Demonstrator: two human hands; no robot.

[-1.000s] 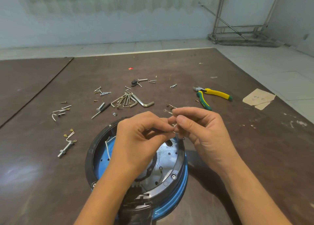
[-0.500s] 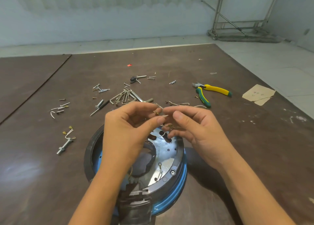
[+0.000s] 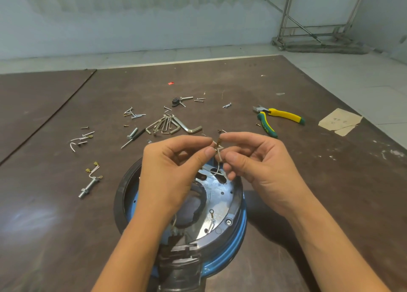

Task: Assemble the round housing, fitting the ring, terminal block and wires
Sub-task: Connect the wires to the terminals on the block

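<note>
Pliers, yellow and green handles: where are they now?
Head view: the pliers lie on the board beyond the right hand, left of the paper scrap.

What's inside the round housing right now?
A perforated metal plate, a dark opening and a ring-terminal wire. The left hand, pinching a white wire, covers the middle and left.

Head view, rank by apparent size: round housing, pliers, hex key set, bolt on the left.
1. round housing: largest, though also nearest the camera.
2-3. pliers and hex key set: similar span, can't rank them.
4. bolt: smallest.
</note>
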